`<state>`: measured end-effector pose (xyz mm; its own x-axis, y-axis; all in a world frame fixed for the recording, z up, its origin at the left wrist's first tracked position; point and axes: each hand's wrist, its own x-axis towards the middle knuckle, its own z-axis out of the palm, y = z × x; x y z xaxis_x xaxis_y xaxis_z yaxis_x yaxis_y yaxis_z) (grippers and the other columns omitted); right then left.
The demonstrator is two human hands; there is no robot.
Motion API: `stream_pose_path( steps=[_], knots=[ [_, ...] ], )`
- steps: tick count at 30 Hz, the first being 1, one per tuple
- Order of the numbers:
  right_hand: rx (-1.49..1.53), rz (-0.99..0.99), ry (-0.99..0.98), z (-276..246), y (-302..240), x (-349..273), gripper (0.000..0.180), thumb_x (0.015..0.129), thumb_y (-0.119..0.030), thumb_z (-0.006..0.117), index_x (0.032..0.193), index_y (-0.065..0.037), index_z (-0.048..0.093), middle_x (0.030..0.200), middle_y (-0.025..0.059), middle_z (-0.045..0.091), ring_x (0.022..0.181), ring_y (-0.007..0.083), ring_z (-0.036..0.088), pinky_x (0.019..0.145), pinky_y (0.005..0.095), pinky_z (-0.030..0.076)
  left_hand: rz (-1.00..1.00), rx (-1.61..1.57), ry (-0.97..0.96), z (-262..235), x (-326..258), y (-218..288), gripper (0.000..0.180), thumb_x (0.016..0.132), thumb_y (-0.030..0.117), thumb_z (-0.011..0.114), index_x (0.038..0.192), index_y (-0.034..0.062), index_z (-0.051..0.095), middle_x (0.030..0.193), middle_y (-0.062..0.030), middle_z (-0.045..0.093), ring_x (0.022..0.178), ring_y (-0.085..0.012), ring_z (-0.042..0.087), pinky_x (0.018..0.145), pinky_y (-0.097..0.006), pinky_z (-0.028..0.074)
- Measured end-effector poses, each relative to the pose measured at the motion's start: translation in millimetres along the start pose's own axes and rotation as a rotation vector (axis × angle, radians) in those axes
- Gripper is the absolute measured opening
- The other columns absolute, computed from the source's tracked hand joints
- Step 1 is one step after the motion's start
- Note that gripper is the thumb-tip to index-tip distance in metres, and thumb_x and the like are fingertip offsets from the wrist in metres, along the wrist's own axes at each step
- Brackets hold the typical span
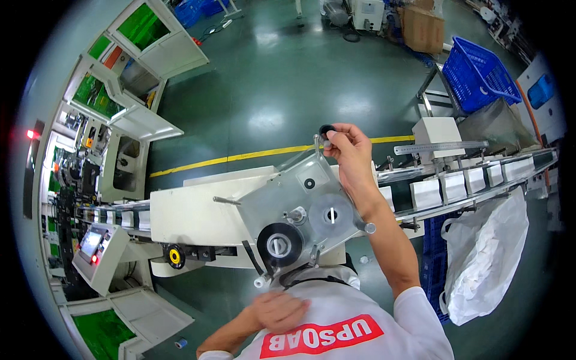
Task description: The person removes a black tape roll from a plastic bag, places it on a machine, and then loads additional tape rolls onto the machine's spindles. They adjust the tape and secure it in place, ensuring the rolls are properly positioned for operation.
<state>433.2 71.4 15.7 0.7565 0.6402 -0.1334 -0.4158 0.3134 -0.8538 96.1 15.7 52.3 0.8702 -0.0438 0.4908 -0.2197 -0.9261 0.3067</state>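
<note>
My right hand [349,144] reaches out to the far corner of a tilted metal plate. Its thumb and fingers are closed on a small black round piece [327,129], beside a metal post at that corner. The plate [264,207] carries a roll of black ribbon [263,245] at its near left and a pale, see-through disc [345,216] on a spindle to the right. Several metal posts stick out along its edges. My left hand [279,311] is in front of my shirt, apart from the plate; its fingers are blurred and nothing shows in them.
Beneath the plate stands a cream machine housing [180,210]. A conveyor [480,195] with white packs extends right. At left are a control panel [91,243] and open machine doors [147,114]. A blue basket [480,75] and a white sack [489,264] are on the right.
</note>
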Motion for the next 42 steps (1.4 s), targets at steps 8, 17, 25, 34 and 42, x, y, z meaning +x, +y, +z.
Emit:
stream_pose_path(
  steps=[8,17,25,34,42],
  knots=[
    [-0.012,0.000,-0.023,-1,-3,-1,0.019,0.092,-0.004,0.064,0.110,0.001,0.065,0.093,0.0089,0.068,0.074,0.0130,0.063,0.067,0.0287,0.054,-0.087,0.303,-0.036,66,90,6,0.031,0.084,0.013,0.064,0.113,0.0031,0.067,0.122,-0.0129,0.067,0.107,-0.0239,0.065,0.085,-0.034,0.054],
    [-0.081,0.062,-0.205,-14,-16,-5,0.025,0.089,-0.005,0.065,0.113,0.002,0.069,0.096,0.0048,0.068,0.081,0.0117,0.064,0.072,0.0270,0.057,-0.246,0.473,0.058,109,98,7,0.036,0.085,0.014,0.061,0.118,-0.0003,0.067,0.124,-0.0156,0.067,0.108,-0.0252,0.065,0.087,-0.036,0.052],
    [-0.143,0.107,-0.226,-23,-27,-9,0.022,0.088,-0.005,0.067,0.109,0.002,0.067,0.093,0.0080,0.068,0.078,0.0162,0.068,0.073,0.0292,0.058,-0.285,0.478,0.046,116,99,-2,0.037,0.085,0.013,0.060,0.120,0.0018,0.067,0.124,-0.0132,0.066,0.106,-0.0243,0.065,0.092,-0.037,0.051],
    [-0.076,0.159,-0.235,-27,-32,-16,0.021,0.088,-0.005,0.068,0.107,0.003,0.063,0.094,0.0103,0.068,0.080,0.0193,0.069,0.077,0.0339,0.060,-0.297,0.423,0.089,115,101,-3,0.035,0.083,0.010,0.065,0.117,-0.0001,0.068,0.120,-0.0150,0.067,0.101,-0.0250,0.066,0.086,-0.038,0.053],
    [-0.044,0.190,-0.213,-32,-31,-21,0.025,0.089,-0.004,0.065,0.112,0.004,0.060,0.099,0.0125,0.067,0.086,0.0220,0.069,0.081,0.0355,0.060,-0.264,0.450,0.099,113,102,-5,0.034,0.083,0.008,0.065,0.116,-0.0001,0.068,0.120,-0.0152,0.067,0.099,-0.0249,0.066,0.082,-0.036,0.053]
  ],
)
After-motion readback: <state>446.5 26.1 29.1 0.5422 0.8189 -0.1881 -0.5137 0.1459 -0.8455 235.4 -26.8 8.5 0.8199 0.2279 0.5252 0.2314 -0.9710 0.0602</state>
